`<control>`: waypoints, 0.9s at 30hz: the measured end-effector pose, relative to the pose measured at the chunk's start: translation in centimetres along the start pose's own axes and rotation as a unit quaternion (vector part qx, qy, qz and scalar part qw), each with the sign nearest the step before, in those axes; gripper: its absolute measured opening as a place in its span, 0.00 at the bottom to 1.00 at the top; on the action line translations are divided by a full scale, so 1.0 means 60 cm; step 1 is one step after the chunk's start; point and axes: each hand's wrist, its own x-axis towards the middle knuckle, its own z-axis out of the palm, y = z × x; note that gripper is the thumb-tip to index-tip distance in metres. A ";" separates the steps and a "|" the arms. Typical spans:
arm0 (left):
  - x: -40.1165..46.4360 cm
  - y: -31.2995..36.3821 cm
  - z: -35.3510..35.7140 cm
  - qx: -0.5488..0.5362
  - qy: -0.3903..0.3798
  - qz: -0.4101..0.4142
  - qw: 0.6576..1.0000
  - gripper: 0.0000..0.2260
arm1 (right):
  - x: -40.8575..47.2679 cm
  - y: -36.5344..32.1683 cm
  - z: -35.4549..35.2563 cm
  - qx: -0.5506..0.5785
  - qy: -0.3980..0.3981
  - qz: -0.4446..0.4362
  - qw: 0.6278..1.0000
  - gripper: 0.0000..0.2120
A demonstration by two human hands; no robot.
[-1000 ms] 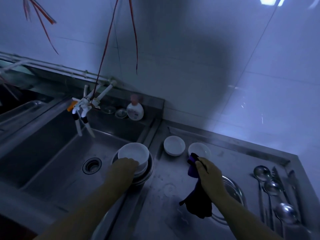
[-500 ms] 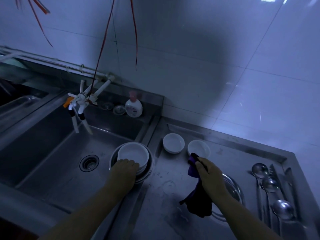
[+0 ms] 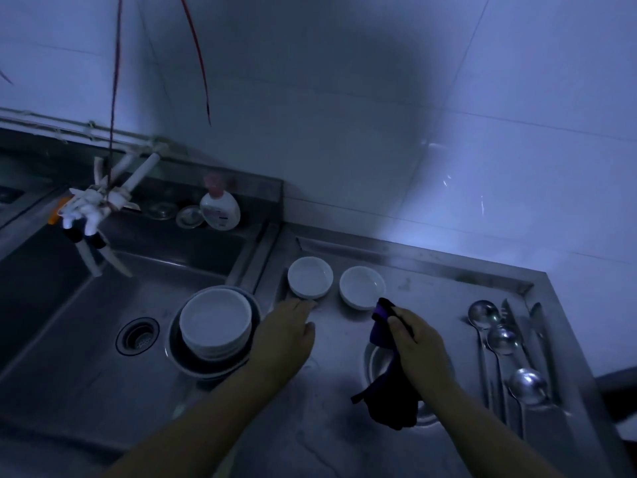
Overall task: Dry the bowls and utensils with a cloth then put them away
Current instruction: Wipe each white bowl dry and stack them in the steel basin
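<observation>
Left hand (image 3: 286, 336) flat on worktop (image 3: 431, 291), fingers straight, tips at left bowl (image 3: 310, 277). Cloth (image 3: 389, 374) gripped in right hand (image 3: 418, 343), right bowl (image 3: 362, 286) at 11 o'clock.

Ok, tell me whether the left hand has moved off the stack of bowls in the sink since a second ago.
Yes. The left hand has left the stack of bowls and gone right, over the sink's edge onto the counter, fingertips near the left small bowl.
</observation>
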 end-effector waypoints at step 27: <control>0.207 -0.004 0.230 -0.545 0.092 -0.592 0.587 0.11 | 0.165 0.203 -0.081 0.068 -0.031 0.113 0.991 0.12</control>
